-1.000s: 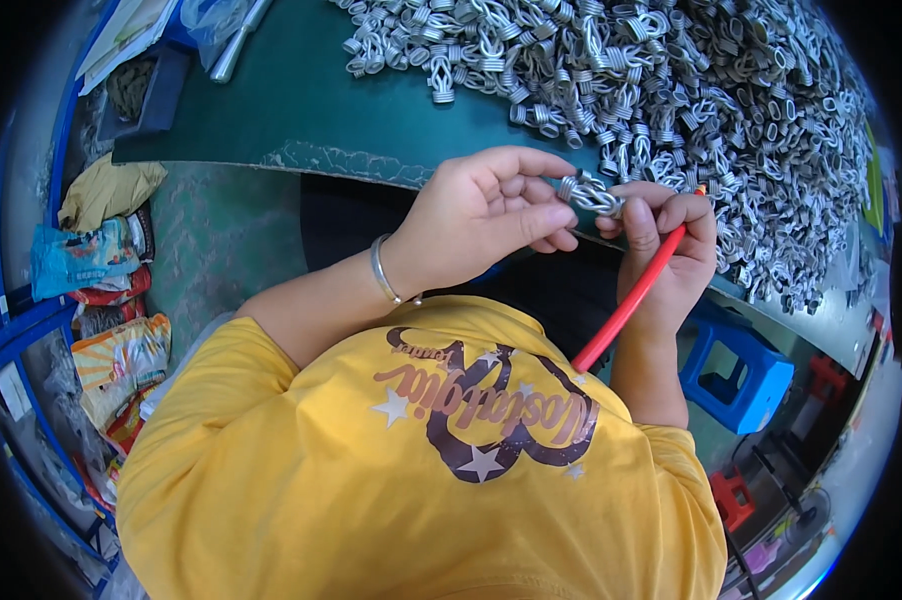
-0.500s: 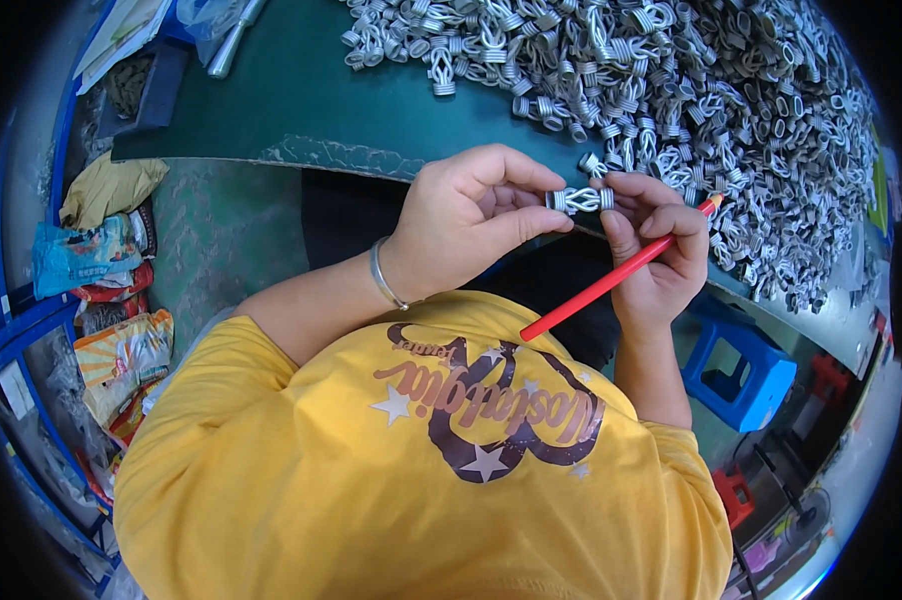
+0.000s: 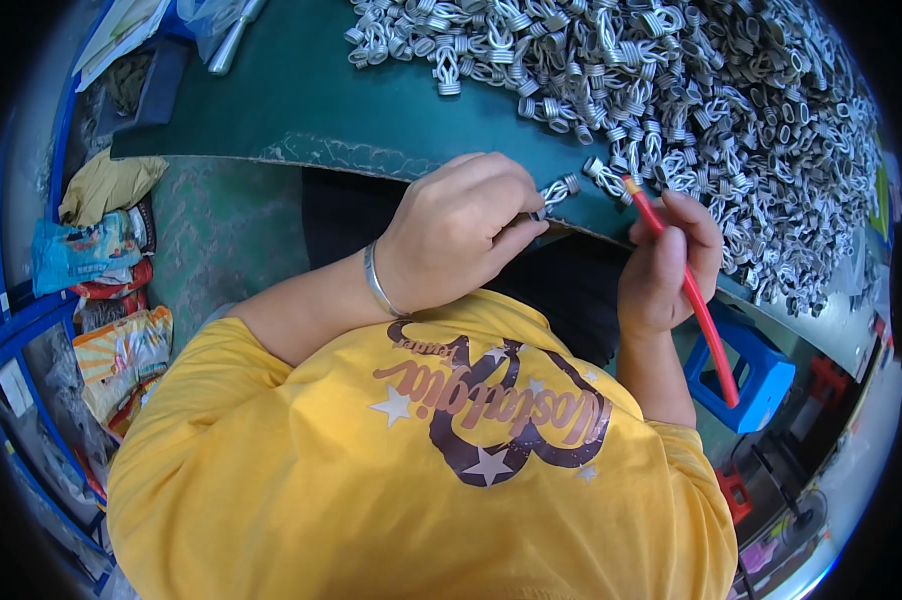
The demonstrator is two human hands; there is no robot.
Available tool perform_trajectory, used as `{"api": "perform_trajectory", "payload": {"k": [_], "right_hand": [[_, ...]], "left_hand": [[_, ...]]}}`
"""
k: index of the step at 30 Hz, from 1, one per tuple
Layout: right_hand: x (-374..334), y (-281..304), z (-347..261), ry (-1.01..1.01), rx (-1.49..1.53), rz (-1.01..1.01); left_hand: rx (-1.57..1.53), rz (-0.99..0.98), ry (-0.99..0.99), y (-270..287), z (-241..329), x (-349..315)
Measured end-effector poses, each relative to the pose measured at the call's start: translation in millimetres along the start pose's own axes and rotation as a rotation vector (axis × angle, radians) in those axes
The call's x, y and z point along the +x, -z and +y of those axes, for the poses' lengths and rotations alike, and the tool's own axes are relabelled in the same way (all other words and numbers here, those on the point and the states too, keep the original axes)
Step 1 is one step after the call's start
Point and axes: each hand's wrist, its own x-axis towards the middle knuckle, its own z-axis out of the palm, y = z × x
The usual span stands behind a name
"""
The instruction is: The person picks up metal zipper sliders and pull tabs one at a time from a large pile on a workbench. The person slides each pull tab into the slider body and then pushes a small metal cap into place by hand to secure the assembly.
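Note:
My left hand (image 3: 461, 220), a bangle on its wrist, is closed at the table's near edge. Its thumb and fingertips pinch one end of a small silvery metal piece (image 3: 561, 190) with a ribbed collar and twisted loops. Part of that piece is hidden behind the fingers. To the right, my right hand (image 3: 668, 262) grips a red pencil (image 3: 708, 325) whose pale tip points up and away from me. A similar metal piece (image 3: 603, 175) lies on the green table (image 3: 261, 110) just beyond, between the two hands.
A large heap of silvery metal pieces (image 3: 711, 110) covers the table's far right. At the far left stand a grey bin (image 3: 156, 90) and papers (image 3: 121, 35). Crumpled bags (image 3: 91, 255) sit by a blue frame on the left. A blue stool (image 3: 761, 370) stands at the right.
My right hand has let go of the metal piece and moved right; the pencil has swung round, its tip now up-left. My left hand has turned over, still holding the piece.

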Motion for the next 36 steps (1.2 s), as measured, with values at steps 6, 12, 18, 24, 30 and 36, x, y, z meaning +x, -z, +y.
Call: {"api": "perform_trajectory", "payload": {"k": [6, 12, 18, 24, 30, 36], "right_hand": [[7, 0, 8, 0.170, 0.059, -0.223], [8, -1, 6, 0.138, 0.009, -0.296], [8, -2, 7, 0.162, -0.035, -0.304], [17, -5, 1, 0.229, -0.310, -0.281], [39, -21, -13, 0.327, -0.328, -0.456], [69, -20, -40, 0.040, -0.116, -0.541]], "left_hand": [[-0.018, -0.010, 0.072, 0, 2, 0], [-0.030, 0.022, 0.027, -2, -3, 0], [-0.023, 0.027, -0.005, -4, -5, -2], [-0.097, 0.089, 0.048, 0, -3, -2], [-0.736, 0.050, 0.420, 12, 1, 3], [-0.561, 0.166, 0.265, 17, -5, 20]]}}
